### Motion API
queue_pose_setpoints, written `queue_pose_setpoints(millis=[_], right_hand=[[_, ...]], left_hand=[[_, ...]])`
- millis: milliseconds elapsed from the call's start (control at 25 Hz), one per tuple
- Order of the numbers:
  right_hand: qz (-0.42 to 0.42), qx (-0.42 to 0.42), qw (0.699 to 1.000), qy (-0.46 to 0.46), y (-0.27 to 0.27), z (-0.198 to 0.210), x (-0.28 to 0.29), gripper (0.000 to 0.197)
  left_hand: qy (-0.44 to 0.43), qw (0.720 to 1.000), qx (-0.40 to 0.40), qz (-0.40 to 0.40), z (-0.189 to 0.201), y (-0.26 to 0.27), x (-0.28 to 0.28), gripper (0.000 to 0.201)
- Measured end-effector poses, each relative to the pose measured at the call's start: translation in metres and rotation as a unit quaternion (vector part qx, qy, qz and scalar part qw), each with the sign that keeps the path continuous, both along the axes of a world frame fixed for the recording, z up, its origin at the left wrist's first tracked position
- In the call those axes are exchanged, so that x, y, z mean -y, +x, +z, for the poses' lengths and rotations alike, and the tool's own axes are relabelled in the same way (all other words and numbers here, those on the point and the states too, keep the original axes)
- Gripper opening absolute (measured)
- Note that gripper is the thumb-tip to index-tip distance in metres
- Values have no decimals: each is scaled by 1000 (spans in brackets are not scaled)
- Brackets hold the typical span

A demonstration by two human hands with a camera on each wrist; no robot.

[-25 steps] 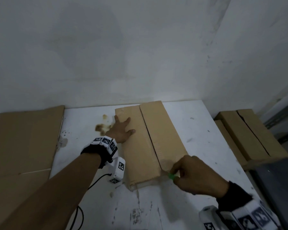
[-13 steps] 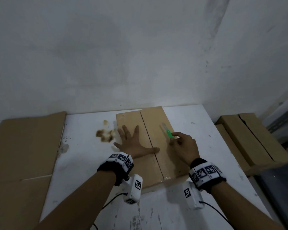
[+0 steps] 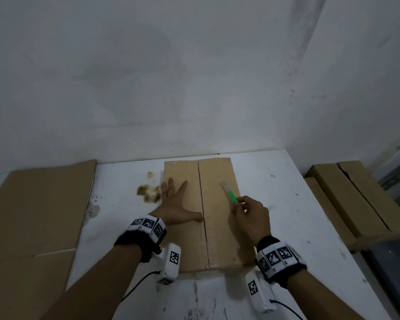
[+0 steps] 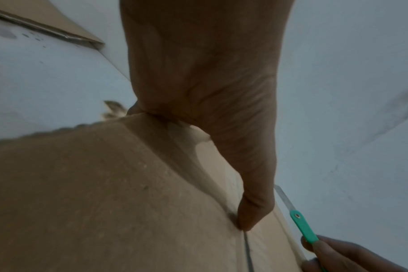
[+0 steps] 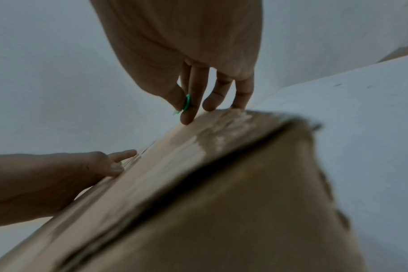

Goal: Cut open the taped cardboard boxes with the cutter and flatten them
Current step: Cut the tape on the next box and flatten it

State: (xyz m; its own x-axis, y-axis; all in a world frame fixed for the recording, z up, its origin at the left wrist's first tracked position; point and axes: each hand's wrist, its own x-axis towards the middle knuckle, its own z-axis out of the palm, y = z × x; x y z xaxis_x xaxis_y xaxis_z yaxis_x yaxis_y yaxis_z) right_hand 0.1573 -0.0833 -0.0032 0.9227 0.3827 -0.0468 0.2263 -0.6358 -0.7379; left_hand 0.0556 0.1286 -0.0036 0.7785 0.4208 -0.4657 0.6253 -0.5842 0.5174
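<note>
A brown cardboard box (image 3: pixel 219 218) lies on the white table (image 3: pixel 275 204), its centre seam (image 3: pixel 202 204) running away from me. My left hand (image 3: pixel 174 202) lies flat on the left flap with fingers spread, and its thumb (image 4: pixel 254 211) touches the seam. My right hand (image 3: pixel 249 215) is over the right flap and pinches the green-handled cutter (image 3: pixel 230 192), blade pointing away and up. In the right wrist view the cutter (image 5: pixel 186 104) sits between thumb and forefinger, while other fingertips (image 5: pixel 210 104) touch the box top (image 5: pixel 198 156).
Flattened cardboard sheets (image 3: pixel 33 215) cover the table's left side. More closed boxes (image 3: pixel 351 197) are stacked off the right edge of the table. A brown stain (image 3: pixel 148 192) marks the table left of the box. A white wall stands right behind.
My right hand with the cutter moved from the box's near end up over the right flap. The left hand shifted nearer and laid its thumb on the seam. The view dropped slightly.
</note>
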Motion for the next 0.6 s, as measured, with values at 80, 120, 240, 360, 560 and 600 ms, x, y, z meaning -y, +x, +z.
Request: queue_pose_setpoints(millis=[80,120,240,360,560,600], right_hand=[[6,-7,1000,-2,-10,0,0,16],[13,-14,1000,-5,-15,0,-1,15],[29,-18,999,-39,-31,-1,-3,15],[22,-17,996,-80,-37,-1,-2,12],[61,-38,993,-90,-31,4,0,11],[76,-40,992,-96,-30,6,0,12]], left_hand=[[9,1000,17,14,-5,-8,-4,130],[20,999,26,23,-7,-12,-4,132],[82,995,36,33,-7,-21,-4,135],[107,993,33,49,2,-23,-8,133],[135,990,8,29,5,-20,-11,123],[145,989,-1,18,7,-16,-13,121]])
